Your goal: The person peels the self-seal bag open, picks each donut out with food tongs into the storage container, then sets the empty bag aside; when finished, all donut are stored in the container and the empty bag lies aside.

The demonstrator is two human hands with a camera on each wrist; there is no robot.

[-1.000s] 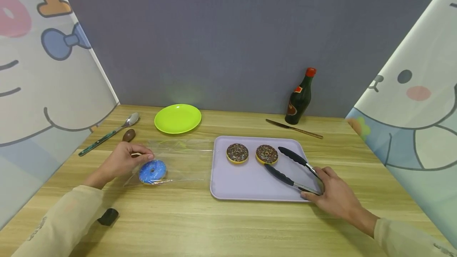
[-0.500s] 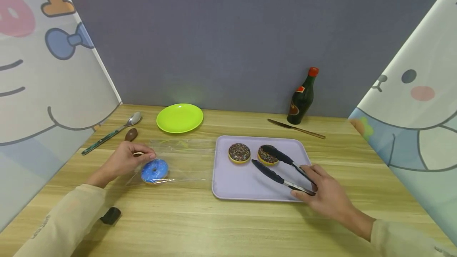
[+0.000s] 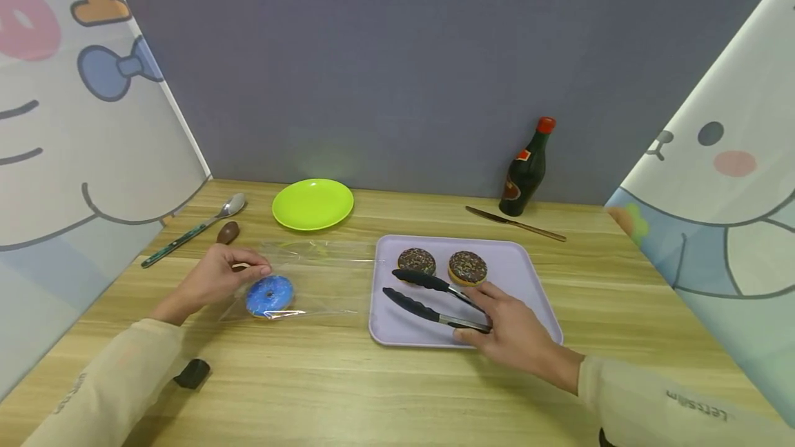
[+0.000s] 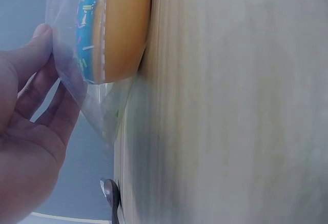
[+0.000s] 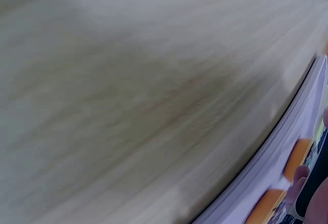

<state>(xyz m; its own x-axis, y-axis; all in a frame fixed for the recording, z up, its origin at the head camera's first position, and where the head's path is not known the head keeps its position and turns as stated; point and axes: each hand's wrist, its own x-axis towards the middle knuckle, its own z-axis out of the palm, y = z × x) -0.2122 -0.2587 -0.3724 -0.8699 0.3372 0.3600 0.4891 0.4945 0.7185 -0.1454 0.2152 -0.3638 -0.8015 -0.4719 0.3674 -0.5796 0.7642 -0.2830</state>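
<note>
My left hand pinches the edge of a clear plastic bag between thumb and fingers. Inside the bag lies a blue frosted donut with sprinkles, its side showing in the left wrist view. My right hand grips black-tipped tongs, their arms spread apart. The tips point left over the lilac tray. One tong arm overlaps the front of the left chocolate donut. A second chocolate donut sits to its right on the tray, just behind the right hand.
A lime plate stands at the back left. Left of it lie a green-handled spoon and a brown spoon. Behind the tray are a knife and a dark bottle. A small black object lies near the left sleeve.
My right hand has moved left over the tray with the tongs, from the right donut across to the left one. The left hand, bag and blue donut have stayed in place.
</note>
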